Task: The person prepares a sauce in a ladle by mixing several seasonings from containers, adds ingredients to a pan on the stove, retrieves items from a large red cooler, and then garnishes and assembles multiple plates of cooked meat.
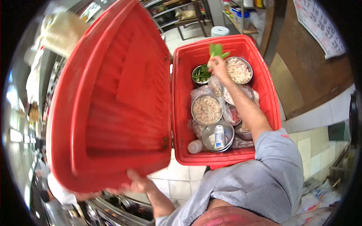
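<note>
We see the red chest (pixel 184 113), its lid (pixel 130 75) swung open leftward. Inside the chest, metal bowls (pixel 227 131) crowd together, probably saving room. At its near left, the left hand (pixel 137 184) clasps the lid's rim, likely steadying it; at its far end, the right hand (pixel 217 67) pinches leafy greens (pixel 216 50).

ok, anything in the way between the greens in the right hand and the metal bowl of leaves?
Nothing visible: the greens and right hand are close to the uncovered metal bowl, and the red lid stands open to the left.
</note>
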`<act>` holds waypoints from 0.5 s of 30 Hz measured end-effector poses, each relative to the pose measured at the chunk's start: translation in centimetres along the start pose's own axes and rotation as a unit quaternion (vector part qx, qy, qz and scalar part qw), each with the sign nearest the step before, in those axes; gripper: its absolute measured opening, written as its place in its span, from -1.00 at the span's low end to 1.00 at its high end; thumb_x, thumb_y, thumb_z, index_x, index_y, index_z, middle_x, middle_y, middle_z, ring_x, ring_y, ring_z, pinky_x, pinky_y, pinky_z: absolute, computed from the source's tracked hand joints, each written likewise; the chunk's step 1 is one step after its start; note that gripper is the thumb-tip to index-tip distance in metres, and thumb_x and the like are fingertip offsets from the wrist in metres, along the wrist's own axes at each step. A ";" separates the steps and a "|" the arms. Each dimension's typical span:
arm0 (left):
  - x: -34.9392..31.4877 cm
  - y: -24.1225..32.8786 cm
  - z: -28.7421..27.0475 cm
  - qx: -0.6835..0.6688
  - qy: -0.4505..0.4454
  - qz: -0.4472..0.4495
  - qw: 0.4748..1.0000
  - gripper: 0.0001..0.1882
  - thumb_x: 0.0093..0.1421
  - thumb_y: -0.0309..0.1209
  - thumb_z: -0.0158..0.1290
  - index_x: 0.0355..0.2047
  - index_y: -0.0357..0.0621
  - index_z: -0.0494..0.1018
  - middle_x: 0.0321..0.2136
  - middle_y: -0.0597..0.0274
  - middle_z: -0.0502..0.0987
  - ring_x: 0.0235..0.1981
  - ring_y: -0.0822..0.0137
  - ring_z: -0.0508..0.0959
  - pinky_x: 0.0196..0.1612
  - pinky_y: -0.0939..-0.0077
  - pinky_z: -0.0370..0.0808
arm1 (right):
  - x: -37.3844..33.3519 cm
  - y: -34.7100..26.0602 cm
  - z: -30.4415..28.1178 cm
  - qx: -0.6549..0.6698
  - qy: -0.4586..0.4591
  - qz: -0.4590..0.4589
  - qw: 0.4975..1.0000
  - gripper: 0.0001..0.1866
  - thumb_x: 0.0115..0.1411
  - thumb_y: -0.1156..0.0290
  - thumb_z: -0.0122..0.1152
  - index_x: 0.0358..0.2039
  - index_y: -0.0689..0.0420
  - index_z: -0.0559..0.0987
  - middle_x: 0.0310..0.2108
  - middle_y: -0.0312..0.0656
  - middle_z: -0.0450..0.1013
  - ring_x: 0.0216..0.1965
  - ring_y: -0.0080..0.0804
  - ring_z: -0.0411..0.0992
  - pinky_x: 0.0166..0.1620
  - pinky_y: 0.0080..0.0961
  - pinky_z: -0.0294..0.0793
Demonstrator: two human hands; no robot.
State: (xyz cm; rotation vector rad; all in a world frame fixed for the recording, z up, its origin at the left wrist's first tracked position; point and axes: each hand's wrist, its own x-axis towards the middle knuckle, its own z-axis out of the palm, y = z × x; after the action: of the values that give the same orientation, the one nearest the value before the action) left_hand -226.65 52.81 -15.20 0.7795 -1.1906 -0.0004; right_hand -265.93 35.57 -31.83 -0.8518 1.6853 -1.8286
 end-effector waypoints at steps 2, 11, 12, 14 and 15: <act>-1.3 -0.1 0.4 0.046 -0.018 0.036 0.998 -0.15 -0.02 -0.47 0.14 0.19 -0.03 -0.15 0.11 0.03 0.03 0.08 0.01 0.14 0.10 0.11 0.21 | -0.7 -5.9 -4.9 0.123 0.041 -0.106 0.986 -0.84 0.17 0.39 0.02 -0.22 0.08 0.41 -0.57 -0.24 0.41 -0.63 -0.51 0.42 -0.65 -0.65 0.35; -6.4 6.7 2.5 -0.028 -0.142 0.310 0.939 -0.43 -0.18 -0.22 0.25 -0.13 0.07 0.28 -0.05 0.08 0.22 -0.04 0.03 0.28 -0.10 0.08 0.26 | -5.1 -27.3 -24.7 0.052 0.101 -0.385 0.916 -0.71 0.17 0.50 0.02 -0.09 0.26 0.30 -0.37 -0.09 0.43 -0.42 -0.44 0.46 -0.41 -0.70 0.42; -7.0 8.0 2.0 -0.077 -0.183 0.325 0.925 -0.50 -0.15 -0.24 0.24 -0.18 0.02 0.33 -0.09 0.11 0.28 -0.08 0.07 0.34 -0.14 0.11 0.30 | -5.9 -29.1 -25.6 0.019 0.101 -0.400 0.911 -0.70 0.17 0.50 0.00 -0.07 0.26 0.30 -0.32 -0.07 0.42 -0.38 -0.44 0.46 -0.40 -0.71 0.41; -7.9 9.2 0.7 -0.184 -0.377 0.241 0.875 -0.64 -0.07 -0.33 0.19 -0.23 -0.04 0.38 -0.17 0.16 0.37 -0.15 0.16 0.41 -0.19 0.21 0.37 | -6.1 -31.6 -27.3 -0.021 0.080 -0.441 0.894 -0.77 0.20 0.46 -0.02 -0.16 0.27 0.45 -0.29 -0.19 0.44 -0.38 -0.53 0.43 -0.38 -0.74 0.40; -8.5 9.1 0.3 -0.230 -0.414 0.158 0.866 -0.69 -0.04 -0.38 0.16 -0.25 -0.10 0.40 -0.19 0.12 0.40 -0.22 0.17 0.45 -0.23 0.28 0.41 | -6.5 -33.0 -28.1 -0.069 0.065 -0.433 0.897 -0.77 0.20 0.46 -0.02 -0.17 0.27 0.46 -0.27 -0.19 0.44 -0.40 -0.57 0.41 -0.37 -0.74 0.40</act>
State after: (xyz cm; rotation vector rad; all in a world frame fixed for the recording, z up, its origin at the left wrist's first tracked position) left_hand -233.88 62.81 -17.26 0.1195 -2.0297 -0.3709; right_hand -280.67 62.66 -0.66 -1.7887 1.6520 -2.3629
